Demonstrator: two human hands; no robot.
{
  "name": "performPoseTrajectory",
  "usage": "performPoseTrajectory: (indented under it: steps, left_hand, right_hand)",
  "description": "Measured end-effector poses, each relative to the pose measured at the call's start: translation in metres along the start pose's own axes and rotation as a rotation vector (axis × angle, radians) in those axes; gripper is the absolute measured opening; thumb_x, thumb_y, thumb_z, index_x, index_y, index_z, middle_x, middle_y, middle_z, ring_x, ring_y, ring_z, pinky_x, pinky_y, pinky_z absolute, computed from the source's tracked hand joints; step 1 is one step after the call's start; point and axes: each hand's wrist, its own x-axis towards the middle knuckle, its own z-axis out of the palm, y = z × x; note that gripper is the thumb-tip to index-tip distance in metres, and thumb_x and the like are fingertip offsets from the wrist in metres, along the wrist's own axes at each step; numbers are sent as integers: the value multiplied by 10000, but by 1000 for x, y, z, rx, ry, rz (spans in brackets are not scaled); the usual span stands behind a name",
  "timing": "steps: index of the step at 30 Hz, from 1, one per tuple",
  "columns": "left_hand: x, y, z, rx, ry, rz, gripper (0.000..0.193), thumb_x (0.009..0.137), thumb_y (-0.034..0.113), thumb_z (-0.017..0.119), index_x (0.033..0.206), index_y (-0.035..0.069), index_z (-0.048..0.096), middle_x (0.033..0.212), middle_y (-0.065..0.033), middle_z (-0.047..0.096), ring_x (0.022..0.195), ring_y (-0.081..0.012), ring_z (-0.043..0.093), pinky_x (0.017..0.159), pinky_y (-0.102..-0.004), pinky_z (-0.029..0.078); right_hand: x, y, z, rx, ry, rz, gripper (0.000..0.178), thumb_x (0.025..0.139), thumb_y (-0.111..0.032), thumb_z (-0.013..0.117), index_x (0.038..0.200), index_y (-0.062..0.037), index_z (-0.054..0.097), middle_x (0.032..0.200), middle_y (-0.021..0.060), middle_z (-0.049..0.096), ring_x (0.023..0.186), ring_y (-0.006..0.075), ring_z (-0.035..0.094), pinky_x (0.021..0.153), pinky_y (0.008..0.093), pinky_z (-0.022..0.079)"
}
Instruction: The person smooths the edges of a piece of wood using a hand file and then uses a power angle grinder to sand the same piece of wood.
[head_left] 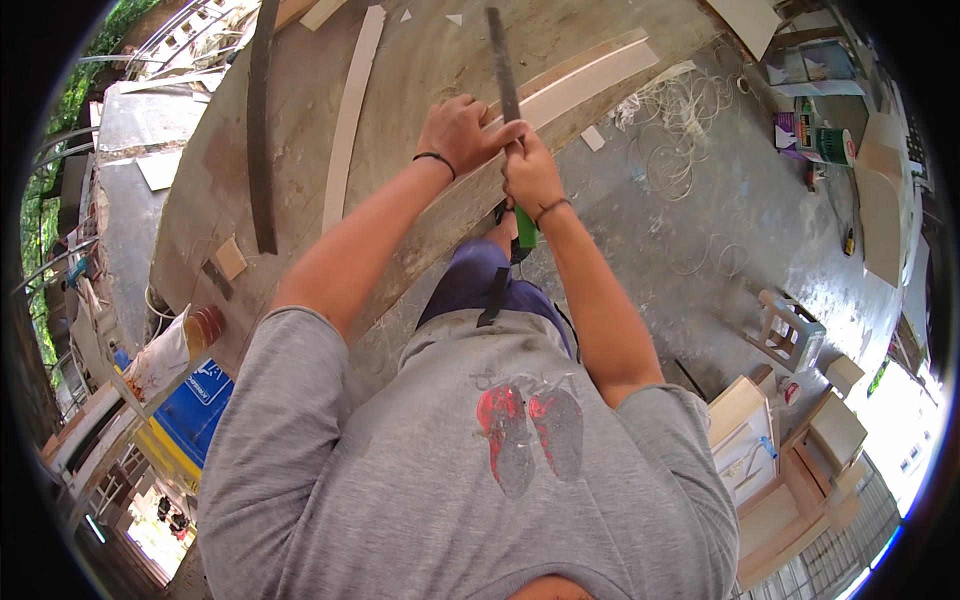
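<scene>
A long dark flat tool (503, 65) with a green handle (527, 230) stands across a pale wood strip (590, 82) near the slanting edge of a big worktable (300, 180). The right hand (533, 172) is closed around the tool just above the handle, its far end pointing away from the person. The left hand (462, 135) is beside it at the strip, fingers curled and thumb reaching over to the tool by the right hand; whether those fingers grip the strip I cannot tell. The strip runs out from the hands toward the upper right, along the table edge.

Farther left on the table lie a second pale strip (352, 120) and a long dark strip (260, 130), well apart from the hands, with a small square offcut (231, 258) near the dark strip's lower end. Over the edge, a tangle of pale string (685, 105) spreads on the grey floor (620, 250). Farther out, a grey stool (787, 330) is on the right, and a blue bucket (190, 410) on the left
</scene>
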Motion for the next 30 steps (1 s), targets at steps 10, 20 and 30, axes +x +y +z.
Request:
performPoseTrajectory:
  steps: [10,20,30]
  left_hand:
    - [5,-9,4,13,-79,37,662,847,660,480,697,33,628,829,-184,609,857,-356,597,778,-440,454]
    - [13,-10,-3,-45,-60,-18,353,904,396,553,809,61,607,829,-161,638,826,-364,608,697,-459,467]
    - [30,-29,-13,-152,-137,-111,338,906,374,532,919,63,664,849,-181,663,819,-374,625,728,-452,477]
  right_hand:
    - [12,38,4,-94,63,-146,309,950,-318,484,974,-12,517,733,190,600,654,352,593,621,419,473]
    - [-119,48,-104,505,230,55,168,938,-221,559,996,-108,450,642,-26,435,474,71,423,398,235,365]
    - [-188,141,-180,1210,706,151,160,905,-192,604,887,-119,462,677,5,500,551,108,497,465,281,432]
